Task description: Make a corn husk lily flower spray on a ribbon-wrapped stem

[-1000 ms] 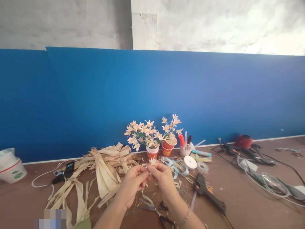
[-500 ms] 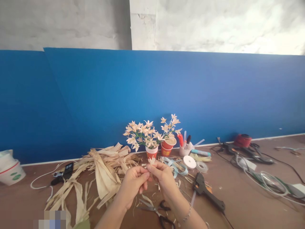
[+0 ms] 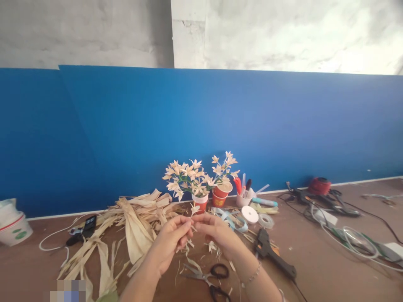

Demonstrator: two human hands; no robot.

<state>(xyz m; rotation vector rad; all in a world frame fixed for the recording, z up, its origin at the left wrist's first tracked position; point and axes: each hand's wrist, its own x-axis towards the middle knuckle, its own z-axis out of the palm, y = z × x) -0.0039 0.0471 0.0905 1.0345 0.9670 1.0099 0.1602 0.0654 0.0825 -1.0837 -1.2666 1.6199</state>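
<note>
Between my fingertips is a small cream flower (image 3: 194, 209) of dried corn husk, its petals pointing up. My left hand (image 3: 174, 237) pinches it at its base, thumb against forefinger. My right hand (image 3: 217, 233) is closed at the same spot from the other side, its fingertips partly hidden. Below the hands lie scissors (image 3: 206, 277) with black handles, their blades apart, among husk scraps (image 3: 211, 246). Just behind the flower stands a red and white paper cup (image 3: 199, 204) filled with husk flowers (image 3: 189, 174) on green stems.
Dried corn husks (image 3: 138, 230) are heaped at left. Right of my hands lie a black glue gun (image 3: 272, 253), a white spool (image 3: 249, 214) and clear tape (image 3: 266, 221). A second red cup (image 3: 220, 196) of flowers stands before the blue wall panel (image 3: 141, 126). Cables (image 3: 359, 247) sprawl at far right.
My right hand has shifted slightly right and lower, with its forearm swung outward. The small flower now stands more visibly above my fingertips. More of the scissors' handles shows.
</note>
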